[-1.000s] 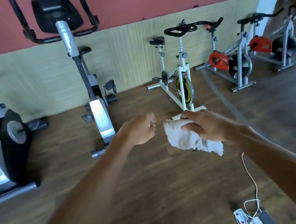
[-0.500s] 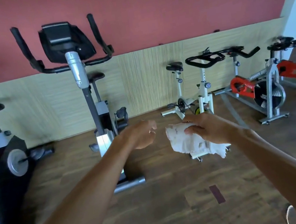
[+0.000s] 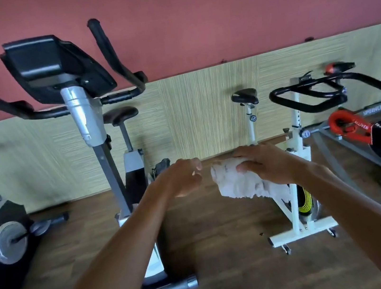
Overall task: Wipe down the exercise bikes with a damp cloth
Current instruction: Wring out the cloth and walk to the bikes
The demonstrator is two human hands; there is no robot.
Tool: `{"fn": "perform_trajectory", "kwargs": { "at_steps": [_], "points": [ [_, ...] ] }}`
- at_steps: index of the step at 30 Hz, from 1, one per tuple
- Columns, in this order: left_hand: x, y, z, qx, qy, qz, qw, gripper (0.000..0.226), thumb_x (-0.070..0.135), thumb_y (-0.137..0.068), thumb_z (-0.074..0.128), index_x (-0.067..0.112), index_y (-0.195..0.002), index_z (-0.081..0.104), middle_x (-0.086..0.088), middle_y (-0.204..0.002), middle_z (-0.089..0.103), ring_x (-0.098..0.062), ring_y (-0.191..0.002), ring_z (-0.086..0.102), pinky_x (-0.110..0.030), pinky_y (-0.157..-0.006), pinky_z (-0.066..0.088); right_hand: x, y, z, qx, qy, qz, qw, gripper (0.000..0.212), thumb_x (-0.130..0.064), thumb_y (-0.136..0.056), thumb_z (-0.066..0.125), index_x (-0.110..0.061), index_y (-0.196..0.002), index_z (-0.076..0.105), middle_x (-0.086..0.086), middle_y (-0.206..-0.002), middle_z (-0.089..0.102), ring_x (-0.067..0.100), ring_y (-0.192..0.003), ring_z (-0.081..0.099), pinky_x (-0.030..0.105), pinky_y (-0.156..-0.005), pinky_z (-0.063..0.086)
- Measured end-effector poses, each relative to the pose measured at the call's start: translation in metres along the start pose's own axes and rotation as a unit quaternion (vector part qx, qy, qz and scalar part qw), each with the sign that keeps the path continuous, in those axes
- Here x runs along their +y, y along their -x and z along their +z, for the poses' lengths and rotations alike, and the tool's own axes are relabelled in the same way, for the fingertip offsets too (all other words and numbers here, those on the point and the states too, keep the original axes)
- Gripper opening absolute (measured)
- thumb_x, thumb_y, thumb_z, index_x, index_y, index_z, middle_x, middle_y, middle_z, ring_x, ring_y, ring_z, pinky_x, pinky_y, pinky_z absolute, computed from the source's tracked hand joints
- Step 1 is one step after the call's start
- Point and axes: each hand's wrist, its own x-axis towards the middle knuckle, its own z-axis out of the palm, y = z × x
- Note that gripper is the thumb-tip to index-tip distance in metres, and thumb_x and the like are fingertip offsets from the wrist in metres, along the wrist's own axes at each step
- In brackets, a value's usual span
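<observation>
My right hand [image 3: 266,166] clutches a crumpled white cloth [image 3: 237,181]; my left hand [image 3: 182,177], loosely curled, holds nothing before a grey-and-black upright exercise bike [image 3: 98,139].

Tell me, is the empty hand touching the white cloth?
Apart. The head view shows a strip of wooden floor between the left hand and the cloth, which only the right hand grips.
</observation>
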Motion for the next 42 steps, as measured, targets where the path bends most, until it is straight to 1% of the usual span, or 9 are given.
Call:
{"fn": "perform_trajectory", "kwargs": {
  "at_steps": [5,9,13,17,21,26,31,34,42],
  "points": [
    [-0.021,-0.105,-0.034,0.011,0.018,-0.030,0.999,0.039,0.022,-0.098,0.050,0.025,-0.137,0.052,-0.003,-0.137,0.058,-0.021,-0.116,0.057,-0.043,-0.098,0.049,0.064,-0.109,-0.033,-0.007,0.024,-0.030,0.999,0.017,-0.025,-0.098,0.061,-0.037,-0.088,0.054,-0.001,-0.071,0.066,0.009,-0.053,0.055,0.029,-0.059,0.045],
    [-0.035,-0.180,-0.057,-0.020,0.024,-0.030,0.999,0.068,0.015,-0.091,0.061,0.026,-0.151,0.033,-0.004,-0.149,0.043,-0.022,-0.128,0.049,-0.038,-0.101,0.045,0.104,-0.195,-0.048,-0.034,0.033,-0.046,0.998,0.006,-0.024,-0.097,0.063,-0.029,-0.093,0.063,-0.012,-0.068,0.064,0.001,-0.058,0.057,0.016,-0.060,0.039],
    [-0.052,-0.265,-0.076,-0.054,0.061,-0.012,0.997,0.089,0.038,-0.086,0.075,0.029,-0.157,0.023,0.003,-0.159,0.031,-0.020,-0.141,0.038,-0.033,-0.106,0.038,0.147,-0.288,-0.050,-0.044,0.027,-0.073,0.996,0.012,-0.024,-0.092,0.071,-0.022,-0.104,0.073,-0.027,-0.074,0.064,-0.007,-0.075,0.063,0.017,-0.072,0.042],
    [-0.083,-0.358,-0.089,-0.007,0.083,0.027,0.996,0.041,0.044,-0.084,0.078,0.024,-0.117,0.063,0.009,-0.110,0.065,-0.009,-0.099,0.060,-0.025,-0.079,0.044,0.181,-0.380,-0.050,-0.025,-0.017,-0.089,0.996,0.014,-0.017,-0.085,0.078,-0.020,-0.098,0.077,-0.027,-0.074,0.068,-0.005,-0.070,0.064,0.017,-0.067,0.047],
    [-0.120,-0.439,-0.103,0.054,0.147,0.061,0.986,0.028,0.029,-0.093,0.072,0.002,-0.086,0.067,0.003,-0.063,0.056,0.000,-0.053,0.044,-0.021,-0.056,0.031,0.214,-0.453,-0.059,0.002,-0.031,-0.063,0.998,0.024,-0.027,-0.081,0.083,-0.026,-0.103,0.072,-0.012,-0.082,0.072,0.004,-0.072,0.067,0.027,-0.069,0.054],
    [-0.154,-0.526,-0.121,0.084,0.237,0.026,0.968,0.026,0.021,-0.091,0.075,0.000,-0.079,0.065,0.003,-0.068,0.055,-0.001,-0.061,0.048,-0.018,-0.064,0.038,0.277,-0.522,-0.066,-0.025,-0.075,0.027,0.997,0.028,-0.042,-0.074,0.086,-0.034,-0.096,0.070,-0.015,-0.080,0.069,0.002,-0.069,0.063,0.015,-0.062,0.045],
    [-0.180,-0.605,-0.126,0.091,0.338,0.010,0.937,0.013,0.023,-0.095,0.070,0.021,-0.107,0.073,0.019,-0.094,0.074,-0.002,-0.094,0.068,-0.024,-0.090,0.050,0.334,-0.594,-0.041,-0.026,-0.403,0.074,0.912,0.023,-0.013,-0.081,0.081,-0.004,-0.099,0.069,0.024,-0.095,0.070,0.037,-0.087,0.070,0.045,-0.075,0.053],
    [-0.196,-0.655,-0.127,0.169,0.305,-0.045,0.936,0.020,0.025,-0.095,0.070,0.007,-0.103,0.068,0.008,-0.079,0.070,-0.011,-0.076,0.064,-0.024,-0.070,0.048,0.361,-0.648,-0.024,-0.005,-0.499,0.088,0.862,0.026,-0.006,-0.084,0.074,0.003,-0.105,0.061,0.029,-0.096,0.065,0.038,-0.086,0.066,0.048,-0.075,0.050],
    [-0.212,-0.762,-0.151,0.338,0.015,-0.235,0.911,0.034,0.042,-0.101,0.055,0.009,-0.105,0.058,-0.011,-0.096,0.065,-0.036,-0.085,0.064,-0.036,-0.065,0.038,0.355,-0.804,-0.003,0.100,-0.337,0.109,0.930,0.016,-0.005,-0.092,0.056,-0.014,-0.101,0.066,-0.003,-0.084,0.069,0.015,-0.077,0.067,0.020,-0.060,0.049]
  ]
}}
